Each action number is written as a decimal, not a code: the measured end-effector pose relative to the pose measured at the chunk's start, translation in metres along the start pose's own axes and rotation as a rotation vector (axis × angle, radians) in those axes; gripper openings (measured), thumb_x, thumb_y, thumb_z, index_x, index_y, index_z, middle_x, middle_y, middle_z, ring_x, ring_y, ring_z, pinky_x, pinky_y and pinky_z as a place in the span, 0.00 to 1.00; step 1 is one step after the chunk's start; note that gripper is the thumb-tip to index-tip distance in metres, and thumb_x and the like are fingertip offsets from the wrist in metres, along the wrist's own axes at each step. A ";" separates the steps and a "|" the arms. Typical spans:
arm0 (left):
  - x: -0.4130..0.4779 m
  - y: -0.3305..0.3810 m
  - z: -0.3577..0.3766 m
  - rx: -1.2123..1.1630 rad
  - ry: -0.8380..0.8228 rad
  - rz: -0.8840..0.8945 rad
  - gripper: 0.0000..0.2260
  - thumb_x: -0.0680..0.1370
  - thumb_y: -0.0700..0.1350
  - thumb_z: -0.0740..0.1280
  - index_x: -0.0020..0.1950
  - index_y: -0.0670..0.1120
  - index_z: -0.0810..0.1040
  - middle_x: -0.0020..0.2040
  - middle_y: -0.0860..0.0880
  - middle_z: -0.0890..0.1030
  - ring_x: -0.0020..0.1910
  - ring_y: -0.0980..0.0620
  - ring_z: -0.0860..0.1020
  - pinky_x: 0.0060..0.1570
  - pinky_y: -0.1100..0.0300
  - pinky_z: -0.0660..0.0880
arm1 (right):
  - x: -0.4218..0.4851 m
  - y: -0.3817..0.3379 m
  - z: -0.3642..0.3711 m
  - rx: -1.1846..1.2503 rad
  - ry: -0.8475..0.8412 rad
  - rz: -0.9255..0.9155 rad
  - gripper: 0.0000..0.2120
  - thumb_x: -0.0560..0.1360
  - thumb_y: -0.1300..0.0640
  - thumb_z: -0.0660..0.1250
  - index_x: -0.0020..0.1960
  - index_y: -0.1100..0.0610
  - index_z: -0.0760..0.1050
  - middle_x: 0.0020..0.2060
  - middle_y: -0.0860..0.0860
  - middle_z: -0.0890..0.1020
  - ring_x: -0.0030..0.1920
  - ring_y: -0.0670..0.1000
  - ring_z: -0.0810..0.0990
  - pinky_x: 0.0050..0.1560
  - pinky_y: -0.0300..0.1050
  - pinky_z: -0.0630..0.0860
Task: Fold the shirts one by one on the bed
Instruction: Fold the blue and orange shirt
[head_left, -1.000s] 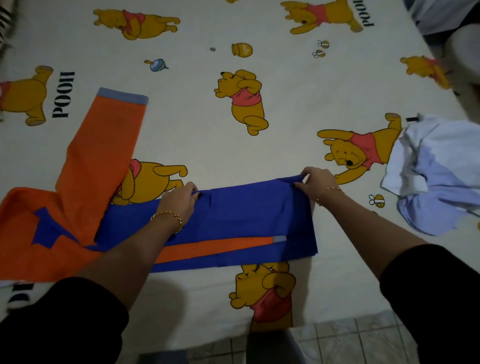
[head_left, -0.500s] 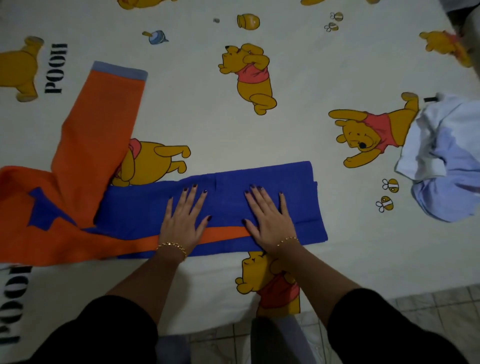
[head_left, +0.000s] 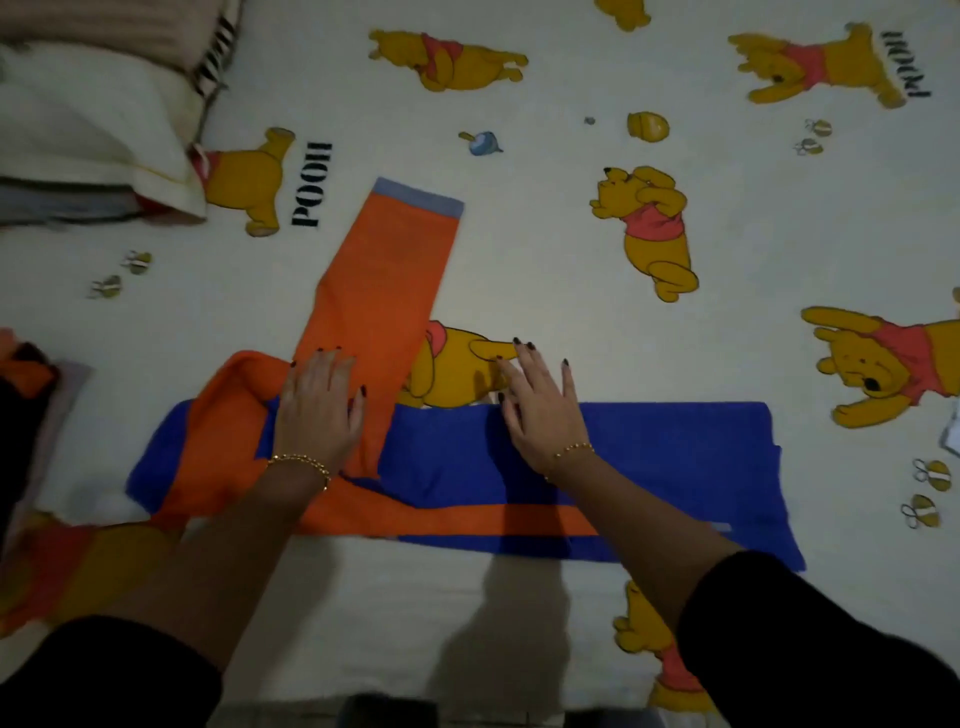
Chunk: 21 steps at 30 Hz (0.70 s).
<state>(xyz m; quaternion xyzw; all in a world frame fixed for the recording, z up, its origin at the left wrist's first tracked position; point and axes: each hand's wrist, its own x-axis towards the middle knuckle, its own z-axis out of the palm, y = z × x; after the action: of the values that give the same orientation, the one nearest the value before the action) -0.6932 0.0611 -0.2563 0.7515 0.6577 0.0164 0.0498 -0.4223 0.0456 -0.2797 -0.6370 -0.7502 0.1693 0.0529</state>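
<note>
Blue-and-orange long-sleeved fabric shirt (head_left: 649, 457) is lying as a folded band across the lower middle of the frame, long axis left–right. Its orange sleeve (head_left: 384, 291) is pointing toward upper centre. Hands are shifting off the band's middle: left hand (head_left: 319, 410), fingers spread flat, is pressing the sleeve root; right hand (head_left: 540, 410), flat, is resting on the upper edge. Sleeve fold is likely coming next, on the bear-printed cream bed sheet (head_left: 519, 234).

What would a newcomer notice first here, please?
The orange-and-blue shirt lies folded into a long band across the near part of the Pooh-print bedsheet, its orange sleeve pointing away. The left hand rests flat on the sleeve's base; the right hand lies flat over the band's far edge.
</note>
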 end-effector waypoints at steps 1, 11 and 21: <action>0.007 -0.017 -0.007 0.006 -0.007 0.010 0.21 0.75 0.48 0.54 0.62 0.39 0.74 0.60 0.39 0.76 0.60 0.40 0.74 0.61 0.44 0.69 | 0.019 -0.021 0.001 -0.006 0.014 -0.037 0.23 0.80 0.56 0.54 0.74 0.54 0.60 0.77 0.53 0.55 0.77 0.53 0.53 0.74 0.60 0.48; 0.044 -0.134 -0.030 0.030 0.026 0.017 0.09 0.75 0.41 0.66 0.55 0.43 0.78 0.49 0.45 0.81 0.50 0.44 0.78 0.49 0.49 0.74 | 0.177 -0.178 0.024 -0.228 -0.173 -0.298 0.26 0.79 0.65 0.52 0.76 0.58 0.52 0.76 0.55 0.54 0.77 0.52 0.50 0.74 0.58 0.46; 0.042 -0.172 -0.021 -0.055 -0.069 -0.002 0.11 0.80 0.41 0.58 0.58 0.45 0.77 0.52 0.46 0.80 0.53 0.47 0.76 0.54 0.52 0.71 | 0.217 -0.207 0.034 -0.522 -0.302 -0.633 0.20 0.81 0.61 0.51 0.72 0.57 0.62 0.70 0.56 0.67 0.72 0.56 0.63 0.70 0.51 0.58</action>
<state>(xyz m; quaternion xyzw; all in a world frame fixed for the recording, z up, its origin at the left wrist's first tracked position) -0.8588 0.1266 -0.2533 0.7491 0.6558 0.0083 0.0931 -0.6666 0.2237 -0.2741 -0.3357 -0.9254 0.0409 -0.1710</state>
